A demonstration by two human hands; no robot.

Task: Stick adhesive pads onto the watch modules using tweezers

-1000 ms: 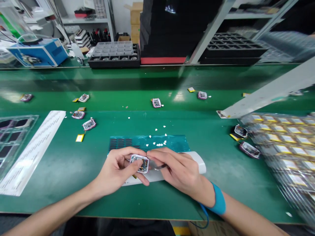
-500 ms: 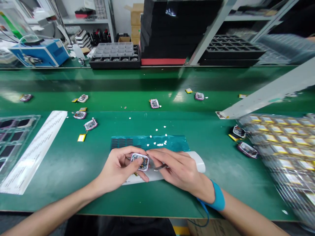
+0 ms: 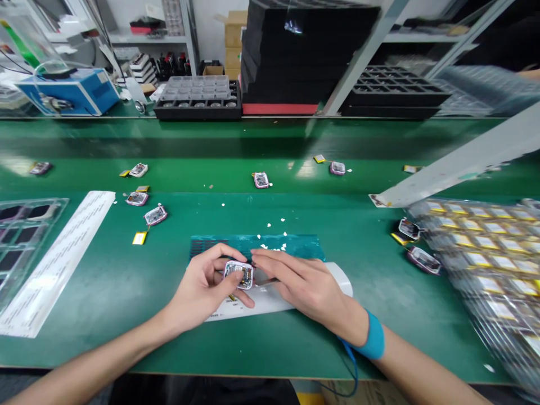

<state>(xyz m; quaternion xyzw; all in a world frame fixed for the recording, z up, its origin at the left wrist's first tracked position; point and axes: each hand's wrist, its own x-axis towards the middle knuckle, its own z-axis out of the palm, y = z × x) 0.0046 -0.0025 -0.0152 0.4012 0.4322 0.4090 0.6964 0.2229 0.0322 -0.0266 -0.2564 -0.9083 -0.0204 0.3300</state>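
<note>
My left hand (image 3: 210,284) grips a small open watch case (image 3: 238,275) with a pale rim, its circuit board facing up and my thumb lying on it. A bit of a yellow battery (image 3: 232,297) shows under that hand. My right hand (image 3: 301,281) is just right of the case, fingers stretched toward its edge. Beneath those fingers is a slim metal tool (image 3: 266,282) that looks like tweezers, mostly hidden by the hand. A white printed sheet (image 3: 253,309) and a teal film strip (image 3: 299,243) with small white pieces (image 3: 284,246) lie under and beyond my hands.
Several open watch cases (image 3: 156,215) with batteries lie on the bench and on the green belt (image 3: 189,149) behind it. On the right are clear trays of batteries (image 3: 493,242) and a slanted white post (image 3: 459,163). A tray of dark screens (image 3: 27,233) and a white strip (image 3: 59,259) are left.
The watch cases on the rear belt have shifted slightly left. My right fingers have moved slightly left and flattened, hiding more of the tool. My left hand still holds the case.
</note>
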